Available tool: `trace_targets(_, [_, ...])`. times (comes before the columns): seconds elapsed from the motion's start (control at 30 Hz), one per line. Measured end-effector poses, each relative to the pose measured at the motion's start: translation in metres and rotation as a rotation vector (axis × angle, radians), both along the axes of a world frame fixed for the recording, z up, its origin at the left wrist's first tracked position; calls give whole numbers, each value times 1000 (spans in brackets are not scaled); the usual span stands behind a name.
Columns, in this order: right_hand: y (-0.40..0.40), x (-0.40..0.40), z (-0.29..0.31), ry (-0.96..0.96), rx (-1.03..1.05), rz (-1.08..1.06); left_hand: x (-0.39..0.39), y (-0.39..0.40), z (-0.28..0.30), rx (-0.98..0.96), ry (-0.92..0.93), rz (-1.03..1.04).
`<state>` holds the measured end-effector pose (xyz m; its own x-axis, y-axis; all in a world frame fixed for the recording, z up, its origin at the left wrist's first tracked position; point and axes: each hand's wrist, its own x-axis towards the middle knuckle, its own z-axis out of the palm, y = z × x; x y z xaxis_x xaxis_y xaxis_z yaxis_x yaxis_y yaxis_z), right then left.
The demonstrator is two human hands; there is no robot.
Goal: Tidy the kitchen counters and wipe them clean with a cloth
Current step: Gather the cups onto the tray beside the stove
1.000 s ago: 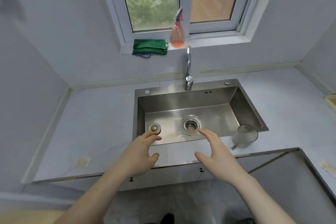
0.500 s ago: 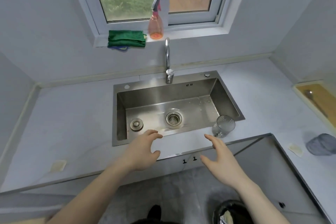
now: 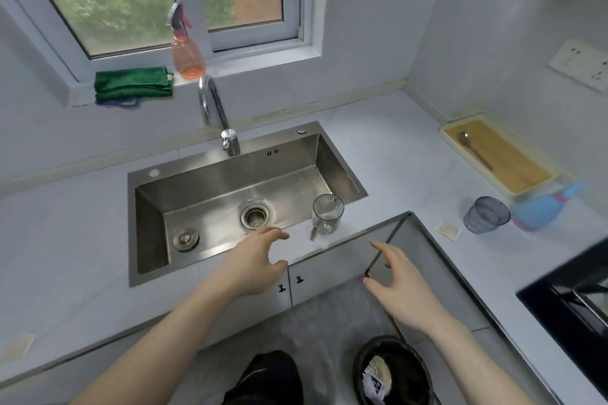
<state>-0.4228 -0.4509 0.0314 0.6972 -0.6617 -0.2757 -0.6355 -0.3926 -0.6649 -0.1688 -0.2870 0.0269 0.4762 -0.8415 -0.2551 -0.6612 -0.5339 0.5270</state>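
A folded green cloth [image 3: 133, 85] lies on the window sill, left of an orange spray bottle [image 3: 186, 52]. A clear ribbed glass [image 3: 327, 214] stands on the pale counter [image 3: 65, 223] at the sink's front right corner, a small metal piece beside it. My left hand [image 3: 255, 261] hovers over the sink's front edge, fingers spread and holding nothing. My right hand [image 3: 399, 283] hangs in front of the counter corner, also spread and holding nothing. A grey tumbler [image 3: 486, 214] and a blue spray bottle [image 3: 544, 207] sit on the right counter.
The steel sink [image 3: 230, 174] holds a drain strainer and a loose plug; the tap [image 3: 214, 115] stands behind it. A yellow tray [image 3: 503, 154] with a spoon lies far right. Small scraps [image 3: 448, 229] lie on the counter. A black hob [image 3: 572, 302] is at right, a bin [image 3: 393, 371] below.
The view has swung right, bringing the tray, tumbler, blue bottle and hob into sight. Both hands stay spread and drift rightward toward the glass and counter corner.
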Motion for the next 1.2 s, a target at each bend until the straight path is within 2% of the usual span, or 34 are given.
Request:
trace_targets(0.33, [-22,-24,0,15,19,-160,9,-63,-9,37,107,-32])
trace_targets(0.77, [-35,8,-17,49,10,-321,54,-126,-57,163,71,-157])
trace_targets(0.97, [-35,17,-21,59,23,-351,59,-135,-68,140,63,-150])
trace_targets(1.07, [-34,18,-22,69,35,-356,61,-131,-76,193,96,-123])
trace_targets(1.2, [-36,21,-19,63,37,-368,63,-137,-82,280,244,-63])
